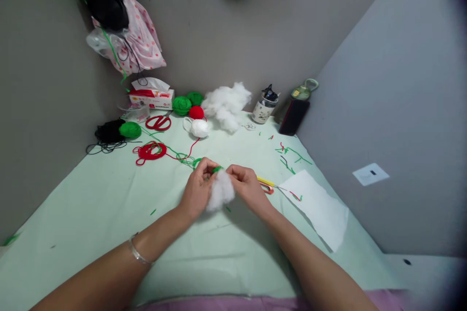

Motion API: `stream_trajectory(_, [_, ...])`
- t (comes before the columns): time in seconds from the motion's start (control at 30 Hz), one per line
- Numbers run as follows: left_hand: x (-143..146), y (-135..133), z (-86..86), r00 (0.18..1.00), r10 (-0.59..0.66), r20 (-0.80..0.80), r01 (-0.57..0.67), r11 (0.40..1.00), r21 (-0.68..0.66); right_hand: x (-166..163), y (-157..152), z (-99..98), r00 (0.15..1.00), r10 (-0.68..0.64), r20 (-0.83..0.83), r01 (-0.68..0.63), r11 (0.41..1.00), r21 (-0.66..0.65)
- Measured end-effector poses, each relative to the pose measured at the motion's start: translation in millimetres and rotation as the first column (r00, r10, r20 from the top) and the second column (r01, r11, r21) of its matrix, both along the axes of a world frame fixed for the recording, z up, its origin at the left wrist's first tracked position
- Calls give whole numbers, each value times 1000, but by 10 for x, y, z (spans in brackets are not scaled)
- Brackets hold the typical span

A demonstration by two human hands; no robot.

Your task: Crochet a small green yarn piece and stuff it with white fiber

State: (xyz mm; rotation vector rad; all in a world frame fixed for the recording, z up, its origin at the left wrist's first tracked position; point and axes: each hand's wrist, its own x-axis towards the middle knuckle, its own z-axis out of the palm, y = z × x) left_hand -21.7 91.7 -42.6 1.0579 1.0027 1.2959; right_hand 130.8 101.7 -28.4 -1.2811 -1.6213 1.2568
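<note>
Close in, above the pale tablecloth (105, 223), the left hand (197, 188) pinches a small green piece (217, 169) while the right hand (247, 185) pinches at the edge of a white tuft (222, 193), likely so one steadies what the other works. The tuft hangs between both hands, airy and ragged toward its lower end; the green piece shows only as a bright sliver, mostly hidden by fingers. Farther back, a heap of white fibre (228, 103) sits beside a red yarn ball (196, 112), apparently parked within reach.
</note>
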Motion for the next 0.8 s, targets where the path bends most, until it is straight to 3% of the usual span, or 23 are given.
stream_trajectory(0.2, [-14, -31, 27, 997, -73, -13, 73, 997, -12, 16, 23, 16, 995, -88, 38, 87, 995, 40])
stream_trajectory(0.43, [-74, 56, 18, 985, -172, 10, 172, 985, 8, 88, 6, 98, 994, -68, 87, 62, 996, 68])
stream_trajectory(0.63, [-66, 80, -12, 996, -91, 2, 91, 996, -6, 77, -80, 162, 987, 49, 151, -67, 991, 113])
stream_trajectory(0.8, [-25, 57, -52, 1000, -13, -15, 11, 997, -75, -39, -136, 114, 977, 35, 211, -73, 982, 174])
